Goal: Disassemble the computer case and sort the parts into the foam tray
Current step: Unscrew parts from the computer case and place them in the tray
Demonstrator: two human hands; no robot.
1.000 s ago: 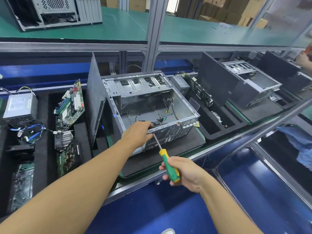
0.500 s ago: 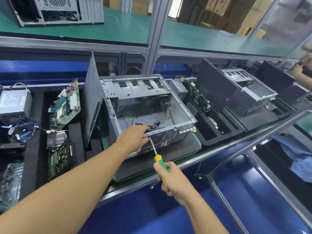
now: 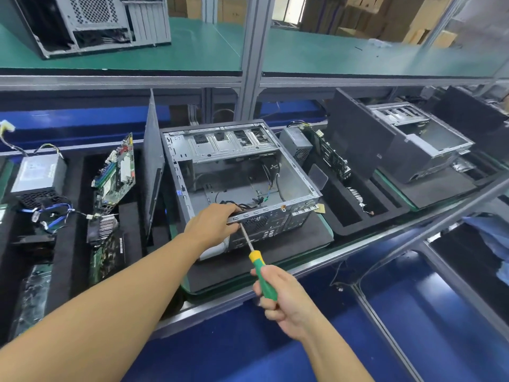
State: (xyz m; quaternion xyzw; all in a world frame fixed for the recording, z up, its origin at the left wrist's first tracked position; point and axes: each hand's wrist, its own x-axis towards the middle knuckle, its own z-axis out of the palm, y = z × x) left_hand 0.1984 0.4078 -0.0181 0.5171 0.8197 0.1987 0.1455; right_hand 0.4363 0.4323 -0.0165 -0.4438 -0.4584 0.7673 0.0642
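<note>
An open grey computer case (image 3: 237, 172) lies on its side on a dark pad, its inside nearly bare apart from loose cables. My left hand (image 3: 212, 224) grips the near top rim of the case. My right hand (image 3: 278, 293) holds a screwdriver (image 3: 259, 268) with a green and yellow handle; its shaft points up to the case's rear panel just under my left hand. A black foam tray (image 3: 68, 230) on the left holds a power supply (image 3: 38, 175), a motherboard (image 3: 115, 172), a heatsink (image 3: 103, 226) and another board. A side panel (image 3: 153, 164) leans upright beside the case.
A second foam tray (image 3: 355, 213) to the right carries a power supply and a board. Further right stand more opened cases (image 3: 413, 150). A green shelf above bears another case (image 3: 91, 20). A metal rail (image 3: 303, 260) runs along the bench front.
The view has shifted slightly. My right hand has drawn back and lower with the screwdriver, whose tip stays at the rear panel. My left hand keeps its grip on the rim.
</note>
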